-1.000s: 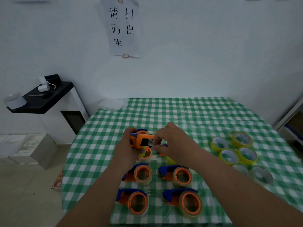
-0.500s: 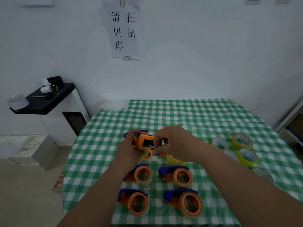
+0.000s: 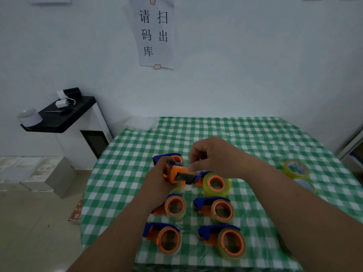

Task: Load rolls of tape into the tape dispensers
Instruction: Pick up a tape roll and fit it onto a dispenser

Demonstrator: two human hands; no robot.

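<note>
Nearest the camera, two loaded dispensers sat on the desk (image 3: pixel 255 146): one at seven o'clock (image 3: pixel 163 238), one at five o'clock (image 3: pixel 224 241), each with a blue handle and an orange hub ringed in clear tape. Just beyond them, a second pair: the left one (image 3: pixel 173 209) partly tucked under the left forearm, the right one (image 3: pixel 215 209) in full view.

Up at the centre, there was the action. The left hand (image 3: pixel 157 183) gripped an orange dispenser (image 3: pixel 177 173) off the cloth, fingers curled round its body. The right hand (image 3: pixel 214 157) came in from two o'clock, thumb and forefinger pinching at the dispenser's top edge, right beside the dark blade plate. What exactly sat between those fingertips, I couldn't tell.

Just beneath the right hand, a yellow-taped dispenser (image 3: pixel 216 184) rested on the checks. Behind the left hand, at eleven o'clock of it, another blue-and-orange dispenser (image 3: pixel 170 157) peeked out.

Out at three o'clock, two loose yellow rolls: the nearer (image 3: pixel 305 185) half hidden by the right forearm, the farther (image 3: pixel 295 167) lying flat.

Farther back, at ten o'clock, a black shelf (image 3: pixel 64 116) carried small items, and a paper sign (image 3: pixel 154 32) hung on the wall at twelve.
</note>
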